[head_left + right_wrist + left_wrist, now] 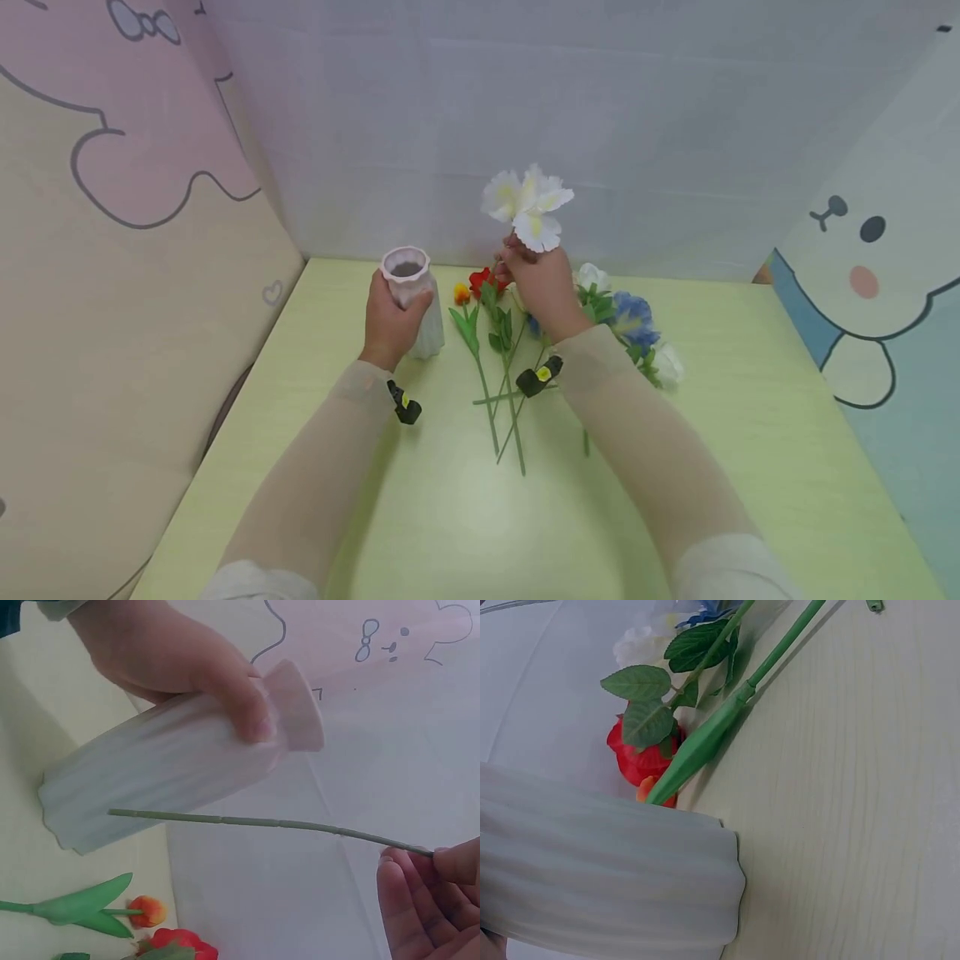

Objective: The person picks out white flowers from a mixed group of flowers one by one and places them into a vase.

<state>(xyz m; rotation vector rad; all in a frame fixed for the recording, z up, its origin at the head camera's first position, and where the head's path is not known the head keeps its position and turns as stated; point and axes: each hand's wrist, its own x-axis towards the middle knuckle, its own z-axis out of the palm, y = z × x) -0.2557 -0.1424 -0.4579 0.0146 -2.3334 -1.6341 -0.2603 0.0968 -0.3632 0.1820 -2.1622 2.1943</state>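
Note:
My left hand (390, 323) grips a pale, ribbed vase (429, 329) around its upper body, thumb near the neck. The vase's wide scalloped mouth faces up in the head view, and its base is at the tabletop. A white artificial iris-like flower (531, 204) with yellow-tinged petals is in my right hand (546, 287), raised above the table to the right of the vase. In the right wrist view, thumb and fingers pinch its thin green stem (277, 823). The stem's free end points toward the vase (172, 769), outside its mouth.
On the table (465, 517) lie an orange-yellow tulip (462, 293), a red rose (480, 282), a blue flower (633, 318) and white flowers (667, 365). Their stems cross between my forearms. A pale curtain (570, 108) hangs behind the table.

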